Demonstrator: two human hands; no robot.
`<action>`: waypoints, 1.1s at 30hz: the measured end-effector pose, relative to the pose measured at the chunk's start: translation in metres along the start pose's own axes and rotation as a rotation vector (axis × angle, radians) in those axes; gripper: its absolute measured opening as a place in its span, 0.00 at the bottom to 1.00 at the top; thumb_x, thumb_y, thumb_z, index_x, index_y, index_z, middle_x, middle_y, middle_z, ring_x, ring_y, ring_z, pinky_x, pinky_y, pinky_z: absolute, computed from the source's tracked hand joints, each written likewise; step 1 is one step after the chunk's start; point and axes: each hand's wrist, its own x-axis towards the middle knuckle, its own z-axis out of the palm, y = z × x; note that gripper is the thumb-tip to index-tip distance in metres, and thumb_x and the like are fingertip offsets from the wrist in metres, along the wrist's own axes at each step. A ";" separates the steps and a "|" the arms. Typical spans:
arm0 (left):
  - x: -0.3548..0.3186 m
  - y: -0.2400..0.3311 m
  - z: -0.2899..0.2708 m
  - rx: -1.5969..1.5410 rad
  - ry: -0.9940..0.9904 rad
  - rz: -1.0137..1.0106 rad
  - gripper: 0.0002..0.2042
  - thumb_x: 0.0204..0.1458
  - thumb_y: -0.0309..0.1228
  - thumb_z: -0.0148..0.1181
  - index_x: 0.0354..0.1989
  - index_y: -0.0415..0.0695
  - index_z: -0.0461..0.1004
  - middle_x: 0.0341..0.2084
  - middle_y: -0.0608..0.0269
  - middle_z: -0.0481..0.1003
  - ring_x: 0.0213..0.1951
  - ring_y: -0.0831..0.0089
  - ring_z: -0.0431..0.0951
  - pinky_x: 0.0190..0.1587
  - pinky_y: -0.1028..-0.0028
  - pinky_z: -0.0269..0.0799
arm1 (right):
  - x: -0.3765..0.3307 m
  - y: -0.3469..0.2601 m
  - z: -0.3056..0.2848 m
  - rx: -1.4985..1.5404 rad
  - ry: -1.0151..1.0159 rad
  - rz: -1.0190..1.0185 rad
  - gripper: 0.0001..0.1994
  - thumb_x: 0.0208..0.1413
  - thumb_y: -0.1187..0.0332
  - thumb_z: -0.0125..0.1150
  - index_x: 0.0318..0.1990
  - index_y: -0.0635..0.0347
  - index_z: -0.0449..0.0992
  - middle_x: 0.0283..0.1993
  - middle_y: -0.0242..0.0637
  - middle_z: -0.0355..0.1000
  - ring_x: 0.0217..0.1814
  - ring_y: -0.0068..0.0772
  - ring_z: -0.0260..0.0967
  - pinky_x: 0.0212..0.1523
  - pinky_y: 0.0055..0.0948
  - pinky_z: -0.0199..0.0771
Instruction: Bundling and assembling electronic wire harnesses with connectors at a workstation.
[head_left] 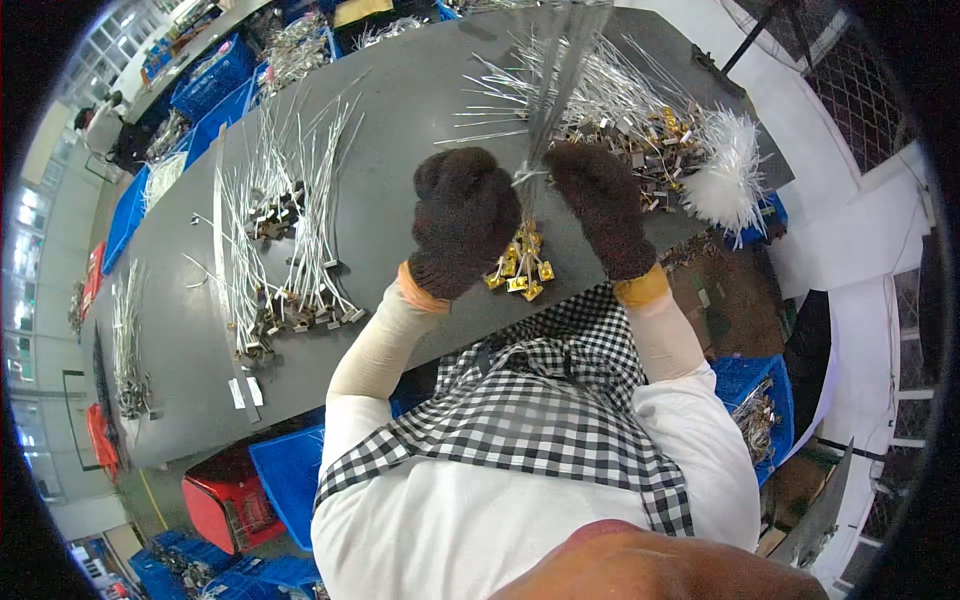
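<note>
Between my hands a bundle of thin wires (548,110) stands over the grey table, with yellow-and-metal end pieces (522,262) at its lower end. A short white tie (529,174) goes around the bundle between the two gloves. My left hand (464,215), in a dark knitted glove, is closed at the tie's left end. My right hand (600,205), gloved the same way, has its fingers pressed together at the tie's right end. The fingertips are partly hidden by the dark gloves. The upper part of the bundle is blurred.
A heap of loose white wires with end pieces (640,130) lies beyond my right hand, beside a white bristly bundle (728,172). More wire bundles (290,240) lie at left on the grey table (390,110). Blue crates (285,480) and a red basket (225,500) stand below its edge.
</note>
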 end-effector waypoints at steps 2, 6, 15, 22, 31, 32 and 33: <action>-0.003 -0.008 -0.005 0.027 -0.003 -0.017 0.10 0.38 0.22 0.66 0.32 0.45 0.76 0.38 0.56 0.73 0.43 0.54 0.72 0.47 0.60 0.67 | 0.008 0.008 -0.014 0.094 0.026 0.100 0.10 0.59 0.69 0.59 0.46 0.61 0.79 0.41 0.38 0.77 0.42 0.29 0.75 0.46 0.31 0.75; -0.002 -0.010 -0.002 0.033 0.054 0.025 0.10 0.36 0.21 0.64 0.31 0.43 0.75 0.38 0.56 0.73 0.42 0.53 0.72 0.46 0.60 0.67 | 0.016 0.016 -0.026 -0.059 0.046 -0.118 0.10 0.59 0.68 0.60 0.46 0.59 0.79 0.42 0.39 0.77 0.44 0.31 0.75 0.43 0.30 0.77; -0.029 -0.020 0.040 -0.617 -0.309 -0.396 0.41 0.39 0.38 0.75 0.62 0.42 0.61 0.55 0.47 0.68 0.58 0.52 0.69 0.60 0.60 0.65 | 0.046 0.000 -0.037 0.042 -0.156 -0.208 0.30 0.57 0.65 0.65 0.65 0.60 0.63 0.63 0.46 0.66 0.62 0.37 0.66 0.62 0.36 0.67; -0.036 0.016 0.121 -0.445 -0.300 -0.136 0.08 0.54 0.31 0.58 0.38 0.43 0.77 0.27 0.52 0.76 0.33 0.53 0.78 0.38 0.57 0.72 | 0.066 -0.061 -0.058 0.744 -0.309 0.320 0.16 0.57 0.67 0.64 0.51 0.63 0.74 0.36 0.31 0.75 0.31 0.20 0.71 0.35 0.25 0.74; -0.026 0.050 0.178 -0.885 -0.413 -0.255 0.14 0.50 0.26 0.58 0.45 0.45 0.78 0.33 0.61 0.79 0.30 0.72 0.76 0.33 0.71 0.72 | 0.078 -0.056 -0.157 -0.008 -0.426 0.001 0.14 0.62 0.62 0.56 0.50 0.59 0.77 0.40 0.36 0.78 0.38 0.27 0.76 0.36 0.28 0.76; -0.021 0.072 0.179 -1.332 -0.472 -0.735 0.10 0.59 0.35 0.57 0.45 0.45 0.78 0.29 0.67 0.78 0.25 0.77 0.74 0.28 0.74 0.69 | 0.067 -0.050 -0.174 -0.129 -0.469 -0.019 0.14 0.62 0.62 0.55 0.50 0.59 0.77 0.42 0.37 0.78 0.38 0.27 0.78 0.36 0.28 0.77; -0.013 0.089 0.177 -1.110 -0.548 -0.624 0.09 0.59 0.35 0.57 0.41 0.45 0.79 0.27 0.69 0.77 0.24 0.79 0.73 0.27 0.75 0.67 | 0.054 -0.046 -0.197 -0.144 -0.440 0.027 0.14 0.62 0.62 0.55 0.50 0.59 0.77 0.42 0.37 0.78 0.38 0.27 0.78 0.36 0.28 0.77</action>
